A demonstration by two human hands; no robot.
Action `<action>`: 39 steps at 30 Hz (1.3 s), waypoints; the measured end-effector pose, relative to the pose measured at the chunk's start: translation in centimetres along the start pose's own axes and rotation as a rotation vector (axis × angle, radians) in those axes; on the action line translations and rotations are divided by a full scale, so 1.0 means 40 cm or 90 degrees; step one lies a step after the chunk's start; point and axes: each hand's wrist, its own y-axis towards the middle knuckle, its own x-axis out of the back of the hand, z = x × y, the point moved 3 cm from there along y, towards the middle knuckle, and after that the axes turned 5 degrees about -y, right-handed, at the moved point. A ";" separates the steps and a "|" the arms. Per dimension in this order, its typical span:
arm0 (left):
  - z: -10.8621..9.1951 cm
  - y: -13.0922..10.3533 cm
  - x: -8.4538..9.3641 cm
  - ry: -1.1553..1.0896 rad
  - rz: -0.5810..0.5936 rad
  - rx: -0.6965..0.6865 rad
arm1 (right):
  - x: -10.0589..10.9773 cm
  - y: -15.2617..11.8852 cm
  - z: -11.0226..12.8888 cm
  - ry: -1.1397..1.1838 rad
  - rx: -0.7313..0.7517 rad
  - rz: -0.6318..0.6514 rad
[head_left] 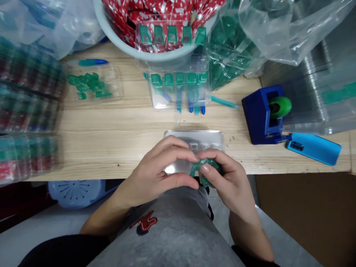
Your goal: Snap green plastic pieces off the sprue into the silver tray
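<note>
My right hand is closed around several small translucent green plastic pieces, its thumb pressing against them. Beside it, my left hand curves with thumb and index finger apart. The left index fingertip is close to the right fingers and the green pieces; whether it touches them I cannot tell. Beneath both hands lies a transparent plastic blister tray at the table's front edge, partly hidden by the fingers. Farther back, another transparent tray holds a row of green caps.
Loose green pieces lie in a shallow tray at left, near stacked packs. A basin of red packets stands at the back. At right are a blue tape dispenser, a blue phone and a bag of green pieces.
</note>
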 end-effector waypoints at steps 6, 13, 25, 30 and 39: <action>0.007 -0.007 -0.010 0.022 -0.009 0.002 | -0.012 -0.001 0.014 -0.053 -0.005 -0.024; -0.009 -0.016 -0.021 0.209 0.027 -0.087 | 0.001 -0.001 0.026 -0.155 -0.006 0.014; -0.016 -0.029 -0.024 0.313 0.020 -0.119 | -0.008 0.003 0.023 -0.248 0.060 -0.028; -0.029 -0.028 -0.037 0.366 0.018 -0.125 | -0.006 -0.006 0.031 -0.271 0.078 -0.018; 0.014 -0.032 -0.023 -0.059 -0.053 0.025 | 0.002 -0.005 0.052 -0.261 0.069 -0.017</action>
